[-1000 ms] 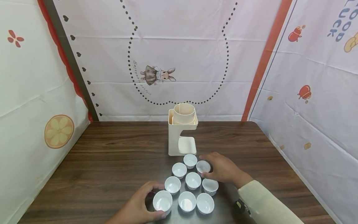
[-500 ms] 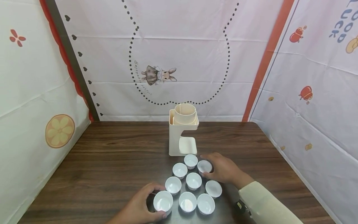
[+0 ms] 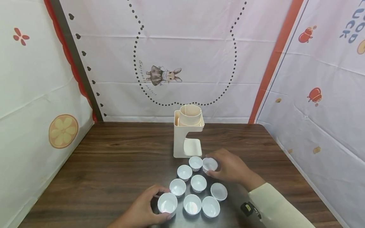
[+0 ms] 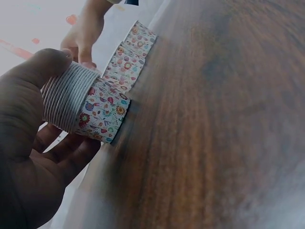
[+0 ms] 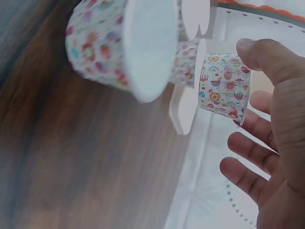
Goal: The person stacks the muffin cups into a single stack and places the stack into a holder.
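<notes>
Head view: a cup stack at the front of the bench is gripped by the left hand; one cup (flower-printed) is pinched by the right hand near the stand.

We read "Enjoyable" left of the printed rabbit on the back cloth; far right of the rabbit, "UCK" and "OOD" on the side cloth.
</notes>
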Action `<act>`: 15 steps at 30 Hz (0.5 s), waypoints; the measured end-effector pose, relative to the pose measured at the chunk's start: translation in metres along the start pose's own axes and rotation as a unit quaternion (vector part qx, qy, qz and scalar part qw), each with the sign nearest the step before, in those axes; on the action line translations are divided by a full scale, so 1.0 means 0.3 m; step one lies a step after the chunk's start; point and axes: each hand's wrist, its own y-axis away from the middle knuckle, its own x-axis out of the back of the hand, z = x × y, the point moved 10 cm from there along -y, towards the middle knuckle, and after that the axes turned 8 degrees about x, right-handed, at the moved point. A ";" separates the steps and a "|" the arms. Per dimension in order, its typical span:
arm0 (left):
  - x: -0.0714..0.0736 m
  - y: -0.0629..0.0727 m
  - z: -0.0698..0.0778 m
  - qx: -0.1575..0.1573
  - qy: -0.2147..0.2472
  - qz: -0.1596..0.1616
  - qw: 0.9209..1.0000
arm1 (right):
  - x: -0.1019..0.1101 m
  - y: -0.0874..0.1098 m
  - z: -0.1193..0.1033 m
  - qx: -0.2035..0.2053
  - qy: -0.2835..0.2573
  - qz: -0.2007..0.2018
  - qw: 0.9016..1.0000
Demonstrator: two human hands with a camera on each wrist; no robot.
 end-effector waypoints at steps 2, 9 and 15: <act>0.002 -0.001 0.006 -0.007 0.000 0.004 1.000 | 0.014 -0.006 -0.022 0.013 0.001 0.005 1.000; 0.004 -0.009 -0.006 0.023 -0.007 0.002 1.000 | 0.053 -0.017 -0.106 0.066 -0.001 0.022 0.998; 0.001 -0.010 -0.020 0.040 -0.012 0.006 0.999 | 0.062 -0.024 -0.174 0.097 -0.009 0.029 0.995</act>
